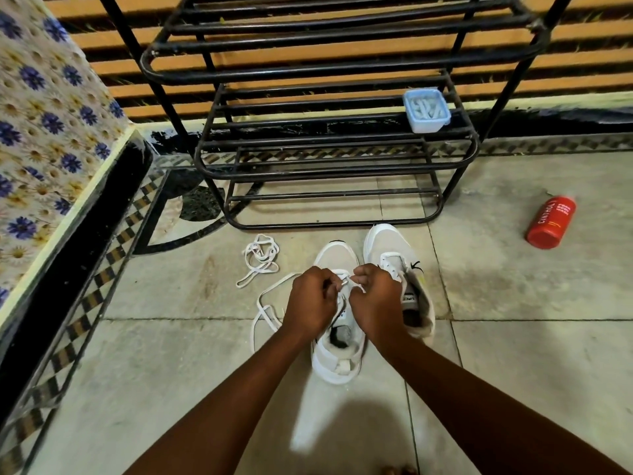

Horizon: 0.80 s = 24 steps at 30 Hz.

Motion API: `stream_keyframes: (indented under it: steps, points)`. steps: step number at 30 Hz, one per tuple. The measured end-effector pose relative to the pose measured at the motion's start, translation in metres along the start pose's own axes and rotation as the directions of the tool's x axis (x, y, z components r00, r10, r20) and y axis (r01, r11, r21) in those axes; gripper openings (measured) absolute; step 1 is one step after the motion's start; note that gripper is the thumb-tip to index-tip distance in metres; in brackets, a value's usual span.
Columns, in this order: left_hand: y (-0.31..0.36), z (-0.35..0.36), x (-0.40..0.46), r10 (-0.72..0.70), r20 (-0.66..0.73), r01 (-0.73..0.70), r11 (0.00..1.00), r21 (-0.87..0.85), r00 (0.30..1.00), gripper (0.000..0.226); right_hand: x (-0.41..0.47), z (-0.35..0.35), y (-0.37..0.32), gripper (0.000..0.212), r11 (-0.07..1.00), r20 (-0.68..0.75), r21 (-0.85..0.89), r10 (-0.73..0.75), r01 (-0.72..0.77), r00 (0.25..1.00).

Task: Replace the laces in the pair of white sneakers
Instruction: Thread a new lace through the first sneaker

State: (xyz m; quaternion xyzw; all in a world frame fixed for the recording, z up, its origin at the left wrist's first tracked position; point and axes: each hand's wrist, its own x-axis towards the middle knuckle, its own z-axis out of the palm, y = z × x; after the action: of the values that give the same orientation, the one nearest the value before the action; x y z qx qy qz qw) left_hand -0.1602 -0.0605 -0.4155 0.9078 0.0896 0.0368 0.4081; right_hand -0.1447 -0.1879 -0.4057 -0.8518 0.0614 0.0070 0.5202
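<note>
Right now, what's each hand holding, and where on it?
Both the left hand and the right hand pinch the white lace near its ends, above the left sneaker.

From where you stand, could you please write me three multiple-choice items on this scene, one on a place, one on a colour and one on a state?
1. Where does the blue box sit?
A. on a shelf of the black rack
B. on the floor beside the shoes
C. inside a shoe

2. What colour is the bottle lying on the floor?
A. green
B. red
C. white

3. What are the two hands doing?
A. resting flat on the floor
B. lifting the rack
C. pinching a white lace over the nearer shoe

Answers:
1 A, the box rests on the rack's bars, above the floor.
2 B, its body is red with white lettering.
3 C, the left hand and the right hand both have curled fingers on the lace above that shoe.
</note>
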Motion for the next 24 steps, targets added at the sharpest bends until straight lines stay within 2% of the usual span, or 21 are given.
stream_keyframes:
  steps: [3, 8, 17, 21, 24]
  points:
    - [-0.001, 0.001, 0.002, 0.046, 0.029, -0.049, 0.993, 0.105, 0.999, 0.01, 0.0, 0.0, 0.001, 0.031, 1.0, 0.002, -0.017, -0.007, 0.007, 1.0]
    - [0.002, 0.0, 0.006, -0.028, 0.035, 0.023, 0.991, 0.132, 0.999, 0.012, 0.002, 0.0, 0.003, 0.031, 0.999, 0.004, -0.039, -0.015, 0.016, 1.0]
    - [-0.005, 0.004, 0.011, 0.089, 0.065, -0.103, 0.961, 0.258, 0.994, 0.01, -0.001, 0.001, 0.004, 0.031, 0.992, 0.024, -0.113, -0.059, 0.062, 0.998]
    - [-0.002, 0.004, 0.011, 0.035, 0.086, -0.055, 0.967, 0.25, 0.996, 0.012, 0.004, -0.002, 0.002, 0.033, 0.986, 0.083, -0.161, -0.032, 0.045, 0.996]
    - [0.006, 0.004, 0.012, 0.019, 0.123, -0.056, 0.95, 0.306, 0.992, 0.015, 0.008, -0.003, -0.001, 0.033, 0.982, 0.142, -0.187, -0.007, 0.034, 0.99]
